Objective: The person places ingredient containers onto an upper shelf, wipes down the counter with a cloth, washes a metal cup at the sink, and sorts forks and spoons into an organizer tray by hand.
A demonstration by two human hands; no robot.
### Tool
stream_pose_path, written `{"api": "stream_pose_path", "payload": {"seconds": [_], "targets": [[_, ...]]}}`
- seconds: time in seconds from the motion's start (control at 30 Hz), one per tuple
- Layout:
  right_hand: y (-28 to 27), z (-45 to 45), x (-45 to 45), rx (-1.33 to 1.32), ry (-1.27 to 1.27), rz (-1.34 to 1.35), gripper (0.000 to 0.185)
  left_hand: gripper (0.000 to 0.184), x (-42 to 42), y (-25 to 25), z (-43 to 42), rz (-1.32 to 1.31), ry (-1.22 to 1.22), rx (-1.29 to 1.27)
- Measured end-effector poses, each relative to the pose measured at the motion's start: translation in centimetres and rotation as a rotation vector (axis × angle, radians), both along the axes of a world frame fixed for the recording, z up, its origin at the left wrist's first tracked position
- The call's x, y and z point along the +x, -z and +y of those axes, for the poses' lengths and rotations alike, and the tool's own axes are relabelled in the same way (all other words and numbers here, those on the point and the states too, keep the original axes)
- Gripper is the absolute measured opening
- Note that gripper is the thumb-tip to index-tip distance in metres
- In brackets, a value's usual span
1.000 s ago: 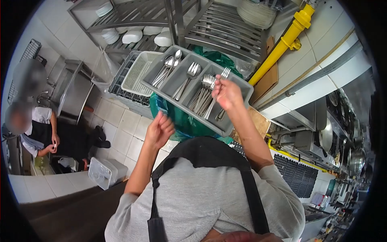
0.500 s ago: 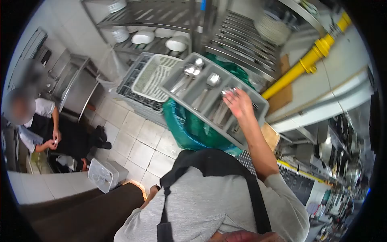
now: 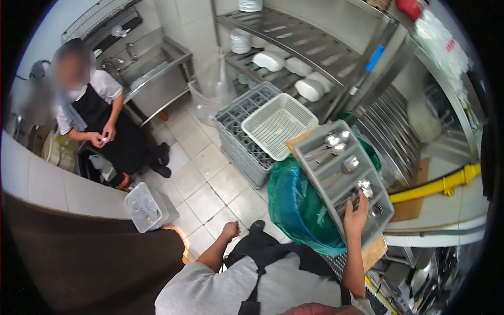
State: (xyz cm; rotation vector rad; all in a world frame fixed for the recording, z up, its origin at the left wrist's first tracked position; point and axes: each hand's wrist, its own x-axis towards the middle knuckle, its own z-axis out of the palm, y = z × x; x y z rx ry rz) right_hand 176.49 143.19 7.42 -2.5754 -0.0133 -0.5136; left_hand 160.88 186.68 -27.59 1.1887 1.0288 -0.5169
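A grey cutlery tray (image 3: pixel 315 181) with long compartments lies slanted over a bin lined with a green plastic bag (image 3: pixel 286 205). Spoons (image 3: pixel 350 165) and other metal cutlery lie in its compartments. My right hand (image 3: pixel 357 214) is over the tray's nearer part, fingers stretched toward the shiny cutlery (image 3: pixel 364 188) there; no piece is visibly gripped. Down at my left side, away from the tray, my left hand (image 3: pixel 231 230) has its fingers curled in, with nothing seen sticking out of it.
A white perforated basket (image 3: pixel 281 126) sits on stacked grey dish racks (image 3: pixel 239 142). Metal shelves (image 3: pixel 294 37) hold white bowls. A yellow pipe (image 3: pixel 441 184) runs along the right. At left a co-worker (image 3: pixel 100 115) sits near a clear plastic tub (image 3: pixel 144 210) and a steel sink (image 3: pixel 152 79).
My view has turned left, so the tray appears lower and farther right. My right hand stays over the tray's cutlery. My left hand has come further into view.
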Motion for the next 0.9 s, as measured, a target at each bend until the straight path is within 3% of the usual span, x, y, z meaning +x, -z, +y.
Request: {"api": "stream_pose_path", "payload": {"seconds": [0.07, 0.3, 0.43, 0.53, 0.6, 0.63, 0.7, 0.73, 0.77, 0.8, 0.83, 0.87, 0.9], "targets": [[0.5, 1.1, -0.7, -0.161, 0.027, 0.000, 0.055, 0.037, 0.6, -1.3, 1.7, 0.015, 0.011, -0.008], [0.6, 1.2, -0.4, -0.100, 0.048, 0.022, 0.051, 0.071, -2.3, -2.3, 7.0, 0.107, 0.159, 0.021], [0.9, 0.7, -0.4, -0.086, 0.037, 0.036, 0.048, 0.072, -4.4, -3.3, 6.9, 0.175, 0.127, 0.006], [1.6, 0.2, -0.5, -0.119, 0.019, -0.015, 0.047, 0.059, -6.7, -0.8, 5.3, 0.160, 0.086, -0.046], [2.8, -0.2, 0.0, -0.105, 0.002, -0.043, 0.046, 0.046, -9.2, 3.5, 4.4, -0.269, 0.414, 0.220], [3.1, -0.7, -0.1, -0.099, 0.010, -0.058, 0.045, 0.028, -10.0, 2.9, 3.8, -0.329, 0.371, 0.258], [1.3, -0.1, -0.9, 0.023, -0.062, -0.118, 0.040, 0.031, -10.7, 7.4, 4.2, -0.816, 0.882, 0.705], [0.0, 0.4, -2.2, 0.127, -0.067, -0.132, 0.036, 0.015, -11.0, 5.5, 2.9, -0.836, 0.727, 0.599], [-1.5, 0.6, -3.5, 0.072, -0.089, -0.193, 0.030, 0.011, -10.7, 2.2, 0.8, -0.148, 0.382, 0.239], [-3.7, 1.2, -5.8, 0.100, -0.083, -0.150, 0.028, 0.012, -10.3, 5.2, 3.0, -0.438, 0.740, 0.399], [-3.8, 0.7, -7.5, 0.198, -0.167, -0.155, 0.027, 0.018, -10.0, 2.6, 2.3, -0.800, 1.122, 0.825], [-3.0, 0.5, -9.3, 0.107, -0.155, -0.172, 0.027, 0.024, -10.7, 2.2, 1.2, -1.131, 1.227, 1.219], [-1.0, 0.1, -11.4, 0.163, -0.204, -0.337, 0.027, 0.024, -3.6, 1.4, -0.4, -1.282, 1.368, 1.137]]}}
